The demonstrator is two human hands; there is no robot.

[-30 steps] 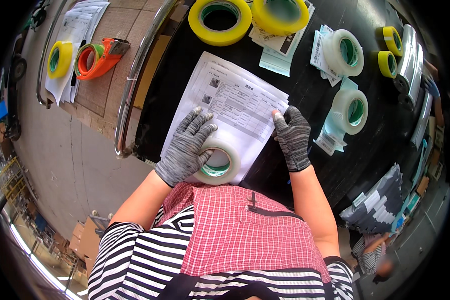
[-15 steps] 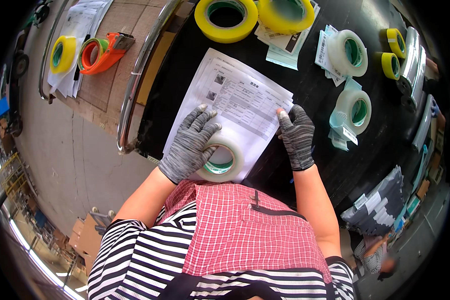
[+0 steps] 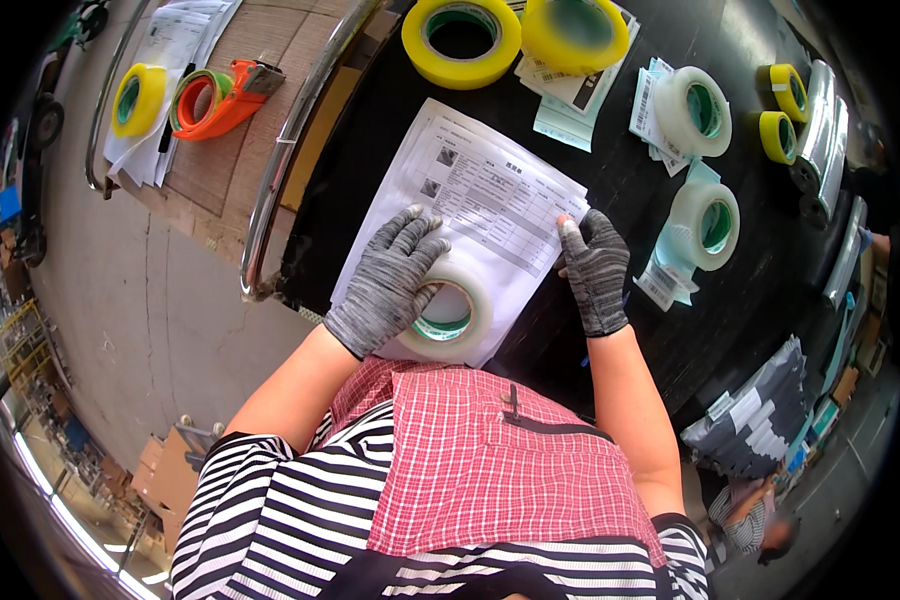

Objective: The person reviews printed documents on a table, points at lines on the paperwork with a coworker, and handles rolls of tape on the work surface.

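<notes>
Grey floor [image 3: 180, 320], extending down the left side. Black table [image 3: 610, 165], reaching from the middle toward the upper right. Wooden-topped cart [image 3: 215, 175] at upper left, with a bent metal rail [image 3: 263, 205] along the edge nearest the table. Pink checked apron [image 3: 510, 480] over a black-and-white striped shirt [image 3: 270, 520], below the table edge. Stack of printed sheets [image 3: 495, 215], lying slantwise on the table in front of the apron, uneven at the edges. Grey wrapped bundle [image 3: 755, 410], well to the right.

Left hand [image 3: 385, 275], in a grey glove: open, palm down, fingers extended over the left part of the sheets, thumb reaching to the opening of a clear tape roll. Right hand [image 3: 595, 275], gloved alike: thumb at the right edge of the sheets, fingers bent beside it; pinching or merely touching, impossible to tell.

Two large yellow tape rolls [image 3: 420, 50], beyond the sheets. Clear tape roll [image 3: 477, 318], flat on the lower part of the sheets, beside the left hand. Orange tape dispenser [image 3: 220, 120] and smaller yellow tape roll [image 3: 150, 95], on the cart. Two further clear rolls [image 3: 673, 110], right of the sheets, on or against pale labels [image 3: 642, 105].
</notes>
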